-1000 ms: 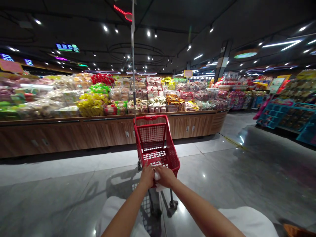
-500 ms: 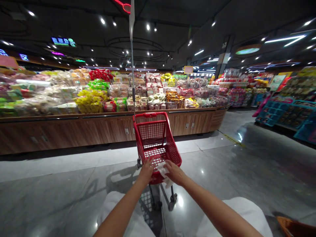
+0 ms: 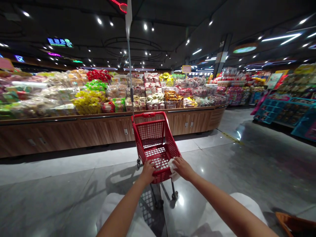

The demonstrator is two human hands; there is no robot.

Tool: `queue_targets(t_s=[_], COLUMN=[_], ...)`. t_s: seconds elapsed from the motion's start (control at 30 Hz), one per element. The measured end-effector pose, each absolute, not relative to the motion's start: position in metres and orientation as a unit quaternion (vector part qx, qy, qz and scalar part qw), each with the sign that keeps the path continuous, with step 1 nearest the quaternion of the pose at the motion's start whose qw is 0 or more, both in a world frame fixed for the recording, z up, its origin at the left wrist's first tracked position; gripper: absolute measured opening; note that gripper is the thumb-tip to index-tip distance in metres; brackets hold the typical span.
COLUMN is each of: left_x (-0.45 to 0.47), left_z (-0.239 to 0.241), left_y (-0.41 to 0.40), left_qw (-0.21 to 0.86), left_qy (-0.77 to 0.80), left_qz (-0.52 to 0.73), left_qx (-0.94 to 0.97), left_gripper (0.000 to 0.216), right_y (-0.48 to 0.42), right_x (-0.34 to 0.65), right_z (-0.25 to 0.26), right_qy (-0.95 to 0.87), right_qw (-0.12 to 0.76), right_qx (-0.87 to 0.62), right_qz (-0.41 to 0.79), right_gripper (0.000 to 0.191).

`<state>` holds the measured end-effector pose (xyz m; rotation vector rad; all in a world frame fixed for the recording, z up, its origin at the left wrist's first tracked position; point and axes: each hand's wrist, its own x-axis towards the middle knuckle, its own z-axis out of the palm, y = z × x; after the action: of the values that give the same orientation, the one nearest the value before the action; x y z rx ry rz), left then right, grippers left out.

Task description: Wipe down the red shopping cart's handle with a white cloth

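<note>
Two bare hands rest on the near rim of a small red cart (image 3: 153, 138), which stands at the centre of the head view on a glossy grey floor (image 3: 61, 184). The left hand (image 3: 148, 171) has its fingers curled closed over the rim at about 7 o'clock of the basket. The right hand (image 3: 183, 168) sits at the basket's 5 o'clock corner. Its fingers are bent down over a white cloth (image 3: 172, 165) and press it to the rim. The hand hides most of the cloth, so its full shape cannot be made out.

A thin pole (image 3: 130, 82) rises from the cart's far left corner and is cut off by the top edge. Only the cart's near wheels (image 3: 174, 196) show under the basket.

From 9 to 1 o'clock runs a long wooden tabletop (image 3: 74, 118) heaped with packaged snacks (image 3: 91, 102); their labels are too small to read. At 3 o'clock stand blue racks (image 3: 278, 113), partly cut off. The glowing signs (image 3: 59, 42) at 11 o'clock are blurred.

At 6 o'clock a white garment (image 3: 111, 207) fills the space between the forearms. At 5 o'clock an orange object (image 3: 293, 223) is cropped by the corner and cannot be identified.
</note>
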<state>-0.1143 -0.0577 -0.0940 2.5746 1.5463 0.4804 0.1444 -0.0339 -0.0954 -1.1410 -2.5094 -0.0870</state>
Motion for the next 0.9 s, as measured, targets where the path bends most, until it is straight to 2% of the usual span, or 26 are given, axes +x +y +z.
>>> queue_targets(t_s=[0.23,0.37,0.57,0.77,0.9], left_x=[-0.102,-0.111,-0.117,-0.158,-0.195], left_z=[-0.093,-0.086,-0.082,-0.068,-0.055], left_y=[-0.062,-0.062,-0.059,-0.053,-0.048], left_qw=[0.039,0.065,0.053,0.023,-0.03], left_qy=[0.528,0.5,0.479,0.462,0.534], left_qz=[0.159,0.133,0.104,0.05,0.024], left_qx=[0.833,0.853,0.87,0.885,0.844], left_gripper=[0.019,0.012,0.016,0.023,0.02], right_y=[-0.059,-0.035,-0.014,-0.036,-0.044], right_x=[0.067,0.116,0.175,0.124,0.081], right_z=[-0.11,-0.099,-0.089,-0.105,-0.099], right_qy=[-0.909,-0.927,-0.92,-0.907,-0.923], right_qw=[0.199,0.143,0.116,0.129,0.119], right_qx=[-0.364,-0.344,-0.369,-0.391,-0.358], right_qz=[-0.04,-0.052,-0.06,-0.087,-0.077], right_gripper=[0.035,0.019,0.016,0.013,0.019])
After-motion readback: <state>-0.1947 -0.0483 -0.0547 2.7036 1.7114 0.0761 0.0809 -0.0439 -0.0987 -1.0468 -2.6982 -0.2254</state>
